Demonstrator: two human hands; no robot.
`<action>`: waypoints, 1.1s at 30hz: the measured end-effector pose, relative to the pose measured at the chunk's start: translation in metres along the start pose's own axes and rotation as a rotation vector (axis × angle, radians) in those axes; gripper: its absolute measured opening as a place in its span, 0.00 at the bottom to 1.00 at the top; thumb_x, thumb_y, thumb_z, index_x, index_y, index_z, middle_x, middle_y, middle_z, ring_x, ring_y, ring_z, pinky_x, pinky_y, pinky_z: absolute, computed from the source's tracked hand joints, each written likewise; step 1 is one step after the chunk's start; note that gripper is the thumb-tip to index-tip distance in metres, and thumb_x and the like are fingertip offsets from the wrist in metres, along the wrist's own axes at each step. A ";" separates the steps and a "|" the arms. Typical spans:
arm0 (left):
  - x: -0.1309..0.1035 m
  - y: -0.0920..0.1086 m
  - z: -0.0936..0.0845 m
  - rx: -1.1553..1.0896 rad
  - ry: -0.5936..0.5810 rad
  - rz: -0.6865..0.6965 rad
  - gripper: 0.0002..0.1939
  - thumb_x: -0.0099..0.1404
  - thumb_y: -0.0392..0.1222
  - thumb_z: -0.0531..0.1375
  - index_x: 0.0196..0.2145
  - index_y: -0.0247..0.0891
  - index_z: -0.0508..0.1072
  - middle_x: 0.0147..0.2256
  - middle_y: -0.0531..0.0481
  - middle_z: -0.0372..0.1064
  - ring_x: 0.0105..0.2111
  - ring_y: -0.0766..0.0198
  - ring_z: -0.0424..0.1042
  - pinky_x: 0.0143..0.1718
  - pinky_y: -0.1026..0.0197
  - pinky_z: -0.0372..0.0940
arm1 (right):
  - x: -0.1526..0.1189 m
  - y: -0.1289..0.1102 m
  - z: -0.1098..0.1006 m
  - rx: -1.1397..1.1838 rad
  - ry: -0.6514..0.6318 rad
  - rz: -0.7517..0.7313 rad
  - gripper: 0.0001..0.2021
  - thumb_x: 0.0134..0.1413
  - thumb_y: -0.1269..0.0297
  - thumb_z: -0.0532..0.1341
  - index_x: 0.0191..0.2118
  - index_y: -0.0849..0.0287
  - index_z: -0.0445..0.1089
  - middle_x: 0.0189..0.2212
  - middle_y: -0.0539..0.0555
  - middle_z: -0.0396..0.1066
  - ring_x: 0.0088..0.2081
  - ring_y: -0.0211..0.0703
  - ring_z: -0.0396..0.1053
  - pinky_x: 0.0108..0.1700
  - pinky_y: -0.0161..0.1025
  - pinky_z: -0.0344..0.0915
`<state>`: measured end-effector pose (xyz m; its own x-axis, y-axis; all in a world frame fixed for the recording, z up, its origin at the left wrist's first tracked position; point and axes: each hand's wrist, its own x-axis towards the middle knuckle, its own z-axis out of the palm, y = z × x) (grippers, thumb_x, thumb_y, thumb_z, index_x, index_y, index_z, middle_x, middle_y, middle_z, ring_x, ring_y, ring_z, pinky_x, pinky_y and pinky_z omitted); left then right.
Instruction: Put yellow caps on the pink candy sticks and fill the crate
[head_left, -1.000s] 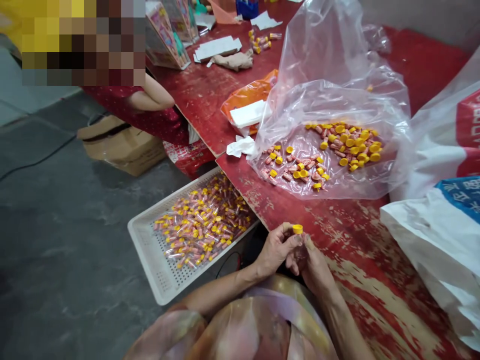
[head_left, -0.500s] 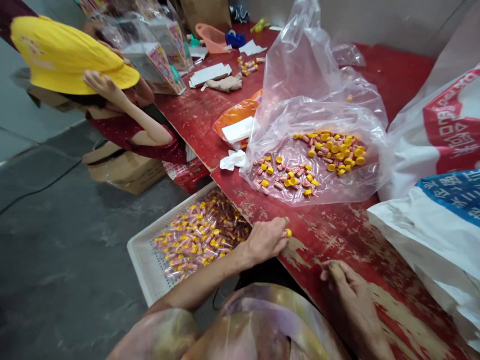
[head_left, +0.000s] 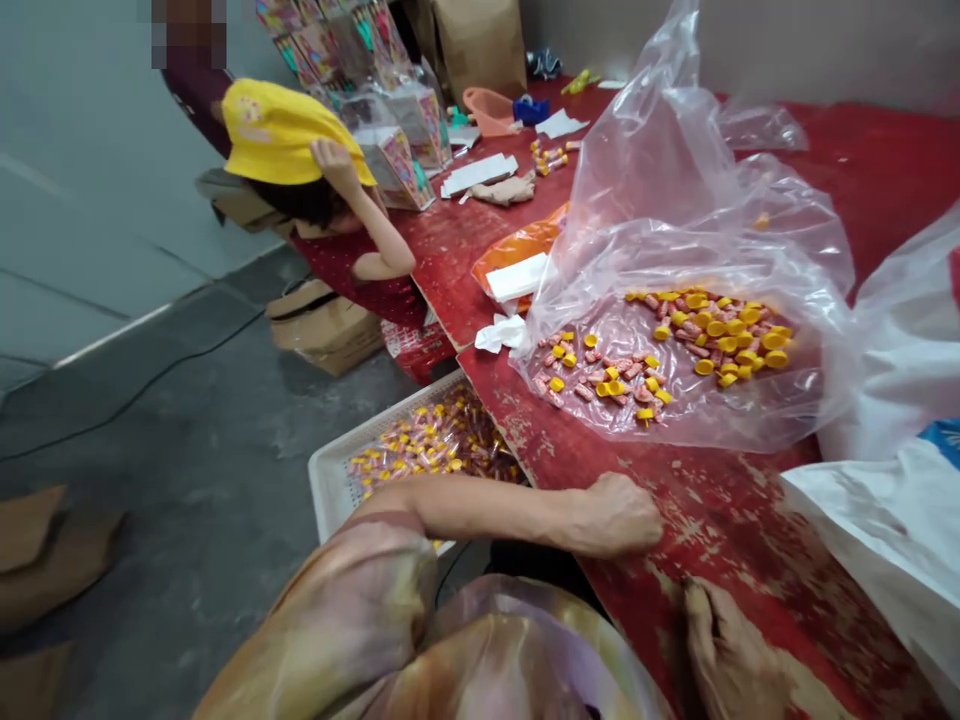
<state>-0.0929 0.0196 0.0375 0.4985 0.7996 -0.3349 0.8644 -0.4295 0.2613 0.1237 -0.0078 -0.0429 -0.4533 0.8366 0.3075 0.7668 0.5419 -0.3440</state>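
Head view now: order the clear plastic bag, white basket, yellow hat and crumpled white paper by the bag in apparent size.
1. Clear plastic bag
2. White basket, partly hidden
3. Yellow hat
4. Crumpled white paper

From left hand (head_left: 619, 515): plastic bag (head_left: 712, 425) blocked twelve o'clock, white sack (head_left: 885, 530) three; tabletop (head_left: 724, 500) strip between narrowed toward two.

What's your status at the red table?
Left hand curled, contents hidden; right hand apart, grip unclear. Yellow caps lying on clear plastic. Left forearm partly hiding white tray.
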 end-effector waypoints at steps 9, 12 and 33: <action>0.014 0.009 0.012 -0.004 0.080 0.010 0.08 0.58 0.28 0.56 0.29 0.32 0.74 0.25 0.42 0.72 0.24 0.56 0.73 0.22 0.55 0.69 | 0.019 -0.020 -0.012 -0.142 0.147 -0.278 0.11 0.64 0.68 0.53 0.31 0.66 0.67 0.23 0.54 0.69 0.22 0.37 0.64 0.25 0.36 0.53; 0.014 0.009 0.011 0.006 0.083 0.015 0.08 0.59 0.27 0.55 0.29 0.33 0.73 0.25 0.43 0.72 0.25 0.58 0.73 0.22 0.58 0.68 | 0.019 -0.018 -0.011 -0.135 0.168 -0.289 0.11 0.64 0.68 0.54 0.32 0.67 0.68 0.24 0.54 0.70 0.23 0.37 0.65 0.25 0.36 0.53; -0.205 -0.148 0.126 -0.354 0.806 -1.574 0.07 0.55 0.31 0.55 0.30 0.34 0.72 0.34 0.44 0.68 0.37 0.56 0.69 0.41 0.57 0.63 | -0.012 0.008 0.011 -0.113 0.158 -0.278 0.14 0.62 0.64 0.51 0.35 0.59 0.74 0.34 0.53 0.74 0.27 0.39 0.69 0.24 0.36 0.55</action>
<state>-0.3144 -0.1332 -0.0463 -0.9335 0.3583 0.0140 0.3386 0.8679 0.3634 0.1304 -0.0123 -0.0592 -0.5825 0.6307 0.5128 0.6733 0.7278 -0.1304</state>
